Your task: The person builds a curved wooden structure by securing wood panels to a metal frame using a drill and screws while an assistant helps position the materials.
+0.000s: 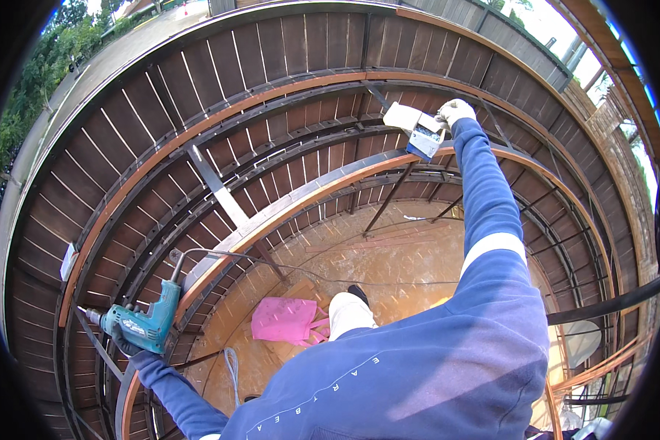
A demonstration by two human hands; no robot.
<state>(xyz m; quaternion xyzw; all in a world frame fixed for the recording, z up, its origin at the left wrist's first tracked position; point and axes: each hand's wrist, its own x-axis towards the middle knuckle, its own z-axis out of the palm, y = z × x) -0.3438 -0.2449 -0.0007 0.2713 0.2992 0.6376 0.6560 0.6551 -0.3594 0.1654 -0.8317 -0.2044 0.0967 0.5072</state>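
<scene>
In my left hand (125, 342), dark-gloved and closed round its body, lies a teal corded power drill (148, 323). Its bit points left toward the curved rails, and its cord leaves the handle's end. My right hand (456, 112), in a pale glove, is stretched far forward with fingers curled at the upper edge of a small open cardboard box (424, 144). Small bluish metal pieces, seemingly screws, show inside the box, and its flap is folded out. The box is at the inner curved beam (301, 196). Whatever the right fingers pinch is hidden.
Concentric curved metal rails and dark slats (271, 51) ring me. A flat bar (216, 185) bridges the rails. Below, a pink bag (284, 320) and a coiled pale cord (232, 370) lie on the brown floor (389, 249). A small white box (68, 262) sits at the left rail.
</scene>
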